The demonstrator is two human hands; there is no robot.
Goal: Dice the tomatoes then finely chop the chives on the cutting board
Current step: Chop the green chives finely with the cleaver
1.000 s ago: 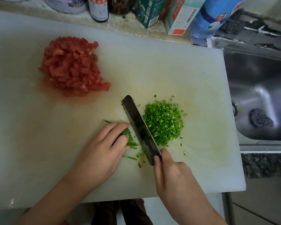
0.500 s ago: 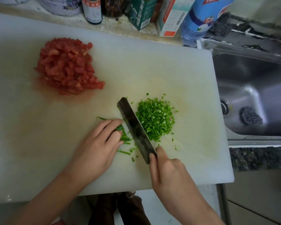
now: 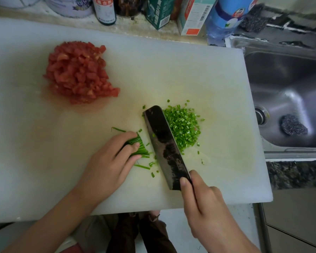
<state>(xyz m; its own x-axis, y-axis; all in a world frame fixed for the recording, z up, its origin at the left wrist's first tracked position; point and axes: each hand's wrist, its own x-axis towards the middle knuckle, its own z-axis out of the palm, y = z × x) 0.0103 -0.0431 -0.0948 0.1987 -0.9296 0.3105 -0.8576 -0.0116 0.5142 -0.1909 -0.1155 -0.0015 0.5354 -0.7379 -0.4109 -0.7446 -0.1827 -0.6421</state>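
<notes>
Gripping cleaver [image 3: 164, 143]: R hand [image 3: 208, 207], nr cutting board [image 3: 44, 161] front edge | L hand [image 3: 108, 165] clutching chives [image 3: 140, 148]

A steel sink [image 3: 288, 84] fills three o'clock, with a dark scrubber [image 3: 293, 127] near its drain [image 3: 261, 116]. At twelve, a dark bottle [image 3: 106, 11], green carton [image 3: 160, 14], white carton [image 3: 193, 19] and blue bottle [image 3: 224, 19] (tops cut off) line the speckled counter [image 3: 133, 27].

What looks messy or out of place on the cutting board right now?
Only small things: stray chive pieces lie loose near the cleaver, apart from the chopped chive pile, and pinkish juice stains the cutting board beside the diced tomatoes. Nothing looks damaged.
</notes>
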